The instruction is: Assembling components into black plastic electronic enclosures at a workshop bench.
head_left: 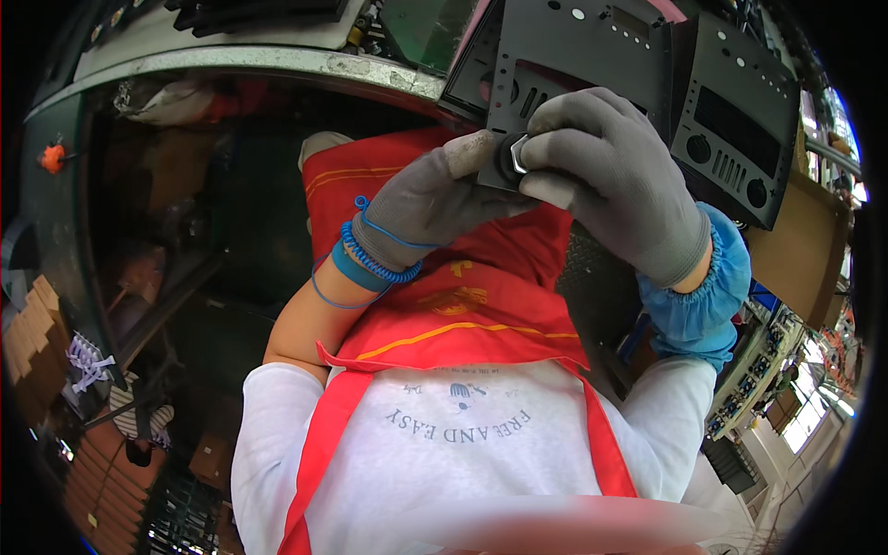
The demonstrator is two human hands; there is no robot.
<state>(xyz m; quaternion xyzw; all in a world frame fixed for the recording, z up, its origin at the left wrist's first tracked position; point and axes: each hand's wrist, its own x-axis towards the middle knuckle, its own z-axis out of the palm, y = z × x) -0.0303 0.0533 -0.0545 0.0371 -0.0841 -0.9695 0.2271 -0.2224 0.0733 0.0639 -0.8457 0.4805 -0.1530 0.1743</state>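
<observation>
A black, flat panel (583,51) with slots, round holes and a rectangular window stands tilted in front of me. My left hand (421,199), in a grey glove, grips its near corner with the thumb on top and the fingers beneath. At that corner sits a round black part with a silvery hex nut (520,154) on it. My right hand (610,166), also gloved in grey, closes its thumb and fingertips around the nut. The right fingers partly cover the panel and the nut.
Another black panel (731,120) leans just to the right, by a cardboard box (805,245). A worktable with a worn metal edge (277,61) runs along the far left. A blue coiled cord (370,259) circles my left wrist. Another person (139,416) is at the lower left.
</observation>
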